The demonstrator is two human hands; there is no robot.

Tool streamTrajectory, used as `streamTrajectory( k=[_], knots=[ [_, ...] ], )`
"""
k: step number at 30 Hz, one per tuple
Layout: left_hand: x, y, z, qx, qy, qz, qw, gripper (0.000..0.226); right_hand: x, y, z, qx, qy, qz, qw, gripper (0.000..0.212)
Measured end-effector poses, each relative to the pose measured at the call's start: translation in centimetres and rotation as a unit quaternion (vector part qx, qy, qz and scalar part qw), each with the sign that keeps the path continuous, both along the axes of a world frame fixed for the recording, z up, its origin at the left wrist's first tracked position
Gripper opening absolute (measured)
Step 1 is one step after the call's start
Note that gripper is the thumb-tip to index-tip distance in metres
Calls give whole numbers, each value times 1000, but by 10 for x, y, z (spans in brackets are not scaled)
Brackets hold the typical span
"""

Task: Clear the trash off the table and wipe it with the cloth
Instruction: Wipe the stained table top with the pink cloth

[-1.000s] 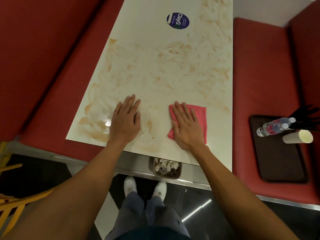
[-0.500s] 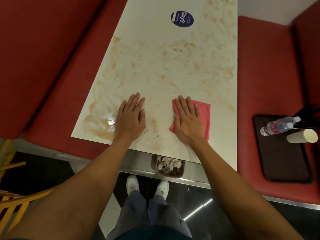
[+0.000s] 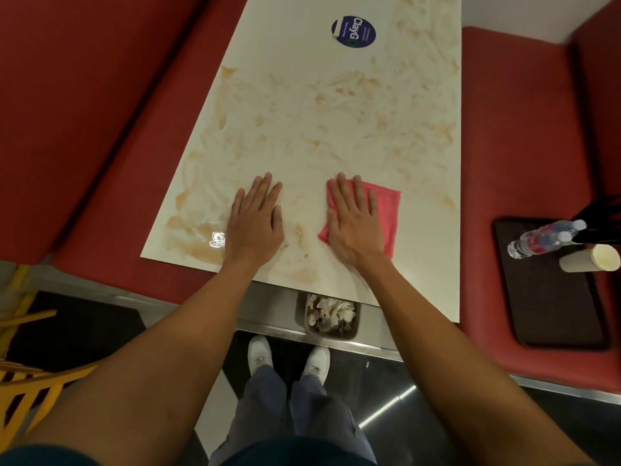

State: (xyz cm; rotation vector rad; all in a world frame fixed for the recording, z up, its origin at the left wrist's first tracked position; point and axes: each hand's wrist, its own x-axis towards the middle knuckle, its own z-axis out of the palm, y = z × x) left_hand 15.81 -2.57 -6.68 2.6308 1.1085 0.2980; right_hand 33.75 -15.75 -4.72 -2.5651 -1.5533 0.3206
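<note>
A cream table (image 3: 302, 105) streaked with brown smears runs away from me. My right hand (image 3: 354, 223) lies flat with straight fingers on a pink cloth (image 3: 386, 210) near the table's front edge, pressing it down. My left hand (image 3: 255, 220) rests flat on the bare tabletop to the left of the cloth, fingers straight. A small bin (image 3: 331, 316) full of crumpled paper trash sits below the table's front edge, by my feet.
Red bench seats (image 3: 524, 156) flank the table on both sides. A dark tray (image 3: 551, 297) on the right seat holds water bottles (image 3: 544, 238) and a paper cup (image 3: 591, 260). A round blue sticker (image 3: 353, 31) is at the table's far end. A yellow chair (image 3: 30, 381) stands lower left.
My right hand has slid the pink cloth a little away from me across the table. My left hand stays flat on the tabletop. The view has shifted slightly.
</note>
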Motion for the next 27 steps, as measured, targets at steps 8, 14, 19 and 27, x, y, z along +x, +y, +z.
streamTrajectory(
  k=[8, 14, 19, 27],
  knots=[
    [0, -1, -1, 5, -8, 4, 1000, 53, 21, -64, -5, -6, -24, 60, 998, 60],
    [1, -1, -1, 9, -19, 6, 1000, 53, -31, -49, -10, 5, -22, 19, 1000, 63],
    [0, 0, -2, 10, -22, 4, 1000, 52, -11, -85, -12, 3, -33, 85, 996, 62],
    [-1, -2, -5, 26, -27, 8, 999, 52, -54, -69, -13, 10, -29, 35, 999, 64]
  ],
)
